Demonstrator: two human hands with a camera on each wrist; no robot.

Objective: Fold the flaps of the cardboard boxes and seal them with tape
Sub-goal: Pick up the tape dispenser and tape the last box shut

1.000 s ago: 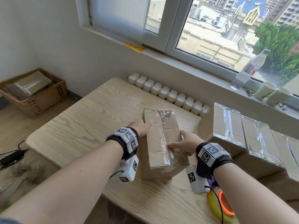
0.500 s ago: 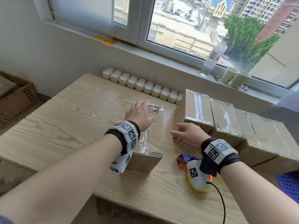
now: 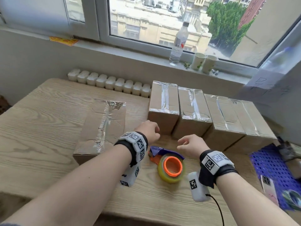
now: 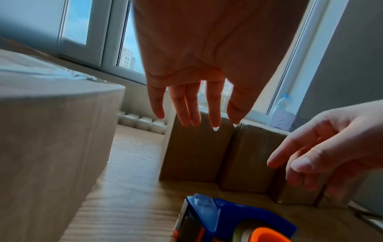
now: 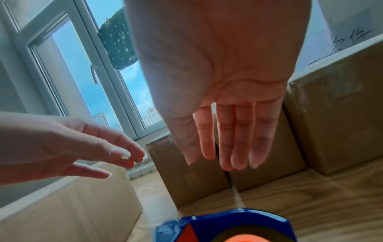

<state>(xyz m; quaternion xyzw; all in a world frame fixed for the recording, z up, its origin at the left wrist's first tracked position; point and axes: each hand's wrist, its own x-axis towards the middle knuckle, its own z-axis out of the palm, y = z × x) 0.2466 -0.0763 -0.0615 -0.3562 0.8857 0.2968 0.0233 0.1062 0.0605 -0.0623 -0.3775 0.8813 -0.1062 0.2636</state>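
Observation:
A taped cardboard box (image 3: pixel 102 128) lies on the wooden table (image 3: pixel 40 119), left of centre. Both hands hover empty just right of it, above a blue and orange tape dispenser (image 3: pixel 169 163) with a yellowish roll. My left hand (image 3: pixel 149 132) hangs with relaxed fingers (image 4: pixel 186 111) near the front of a row of several sealed boxes (image 3: pixel 164 108). My right hand (image 3: pixel 190 144) is also relaxed, its fingers (image 5: pixel 234 139) straight and pointing at the sealed boxes (image 5: pixel 196 172). The dispenser (image 4: pixel 228 221) sits below both hands and neither touches it.
Sealed boxes (image 3: pixel 224 118) fill the table's right side. A white radiator (image 3: pixel 110 82) runs behind the table. A bottle (image 3: pixel 178 44) and two paper cups (image 3: pixel 203 62) stand on the sill. A blue crate (image 3: pixel 273 163) and a phone (image 3: pixel 268 188) are at right.
Both hands have let go of the taped box and moved right, and now hover over the tape dispenser. My head has turned right, towards the row of sealed boxes.

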